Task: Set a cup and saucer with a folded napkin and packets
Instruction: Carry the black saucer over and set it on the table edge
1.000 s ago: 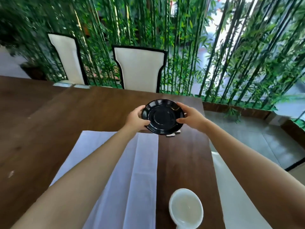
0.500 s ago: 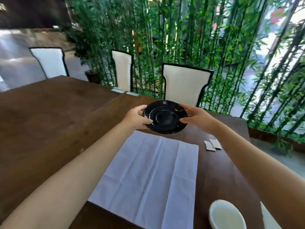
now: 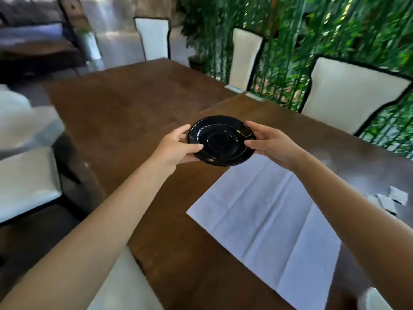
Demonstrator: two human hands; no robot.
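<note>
A glossy black saucer (image 3: 221,140) hangs in the air above the brown table (image 3: 134,104), held by both hands. My left hand (image 3: 176,147) grips its left rim and my right hand (image 3: 271,144) grips its right rim. Below and to the right, a white napkin (image 3: 263,222) lies unfolded flat on the table. Small white packets (image 3: 388,201) lie at the right edge, partly behind my right forearm. A sliver of the white cup (image 3: 373,299) shows at the bottom right corner.
White chairs with black trim stand around the table: two at the far side (image 3: 245,54) (image 3: 348,95), one at the far end (image 3: 154,38), one at the left (image 3: 26,180) and one below me (image 3: 125,285). Green bamboo (image 3: 335,25) fills the back right.
The view has swung left, so the napkin, packets and cup slid to the right. Both hands carried the saucer leftward, beyond the napkin's far corner.
</note>
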